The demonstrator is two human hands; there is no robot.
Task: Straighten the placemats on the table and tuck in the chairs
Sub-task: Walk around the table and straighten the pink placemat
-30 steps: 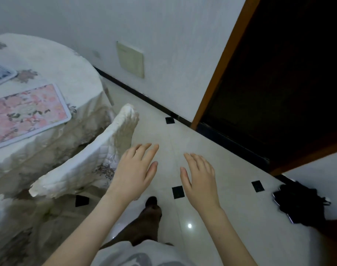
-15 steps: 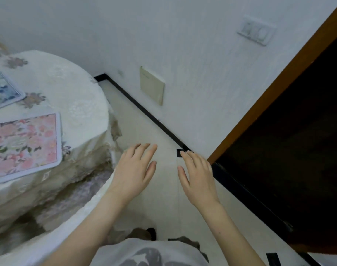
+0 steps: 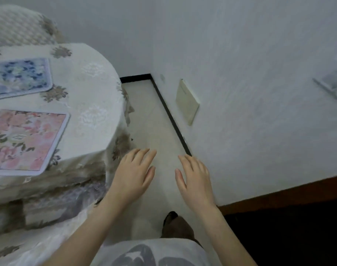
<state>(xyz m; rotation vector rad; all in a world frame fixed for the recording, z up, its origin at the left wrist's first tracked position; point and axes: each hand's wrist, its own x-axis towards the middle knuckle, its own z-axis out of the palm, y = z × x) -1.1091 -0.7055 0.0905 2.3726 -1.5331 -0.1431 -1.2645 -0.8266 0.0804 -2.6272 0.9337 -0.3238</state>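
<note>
A table point(image 3: 91, 112) draped in a white floral cloth fills the left. On it lie a pink flowered placemat point(image 3: 24, 139) near the front edge and a blue flowered placemat point(image 3: 20, 77) behind it. A chair back in a white patterned cover point(image 3: 16, 25) rises beyond the table at top left. A white padded chair cover point(image 3: 20, 246) shows at bottom left, under my left forearm. My left hand point(image 3: 133, 173) hovers palm down beside the table's draped edge, fingers spread, holding nothing. My right hand point(image 3: 194, 179) hovers to its right over the floor, also empty.
A white wall point(image 3: 240, 73) with a beige plate point(image 3: 187, 101) and black skirting runs along the right of a narrow strip of pale floor point(image 3: 152, 121). A dark doorway with a brown frame point(image 3: 288, 191) lies at lower right. My foot point(image 3: 177, 225) is below my hands.
The view has swung left toward the table, so the doorway slid to the lower right and the blue placemat came into sight. Both hands stay raised and empty in front of me.
</note>
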